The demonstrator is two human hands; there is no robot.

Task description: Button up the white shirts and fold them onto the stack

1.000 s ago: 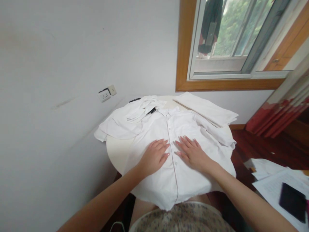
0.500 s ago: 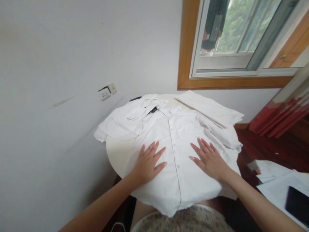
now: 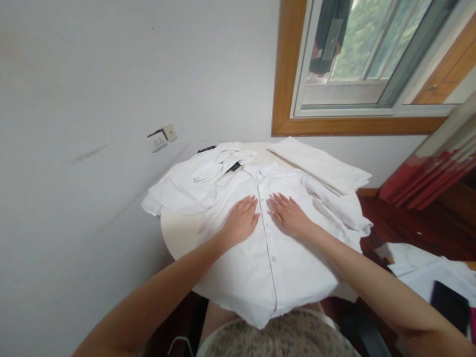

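Observation:
A white button-up shirt (image 3: 275, 263) lies spread, front up, over a small round table (image 3: 178, 235). My left hand (image 3: 241, 220) rests flat on the chest just left of the button line, fingers together and stretched out. Just right of the buttons my right hand (image 3: 288, 213) lies flat in the same way. Neither hand holds anything. The shirt's hem hangs over the near table edge above my lap.
More white clothing (image 3: 193, 181) with a dark striped piece sits at the table's back left. A folded white cloth (image 3: 322, 166) lies at the back right. A wall socket (image 3: 158, 140), a window (image 3: 357, 54), papers (image 3: 416, 267) and a dark phone (image 3: 448, 305) on the right.
Both hands slid up the shirt and came back together beside the button line, after having been spread apart lower down half a second ago.

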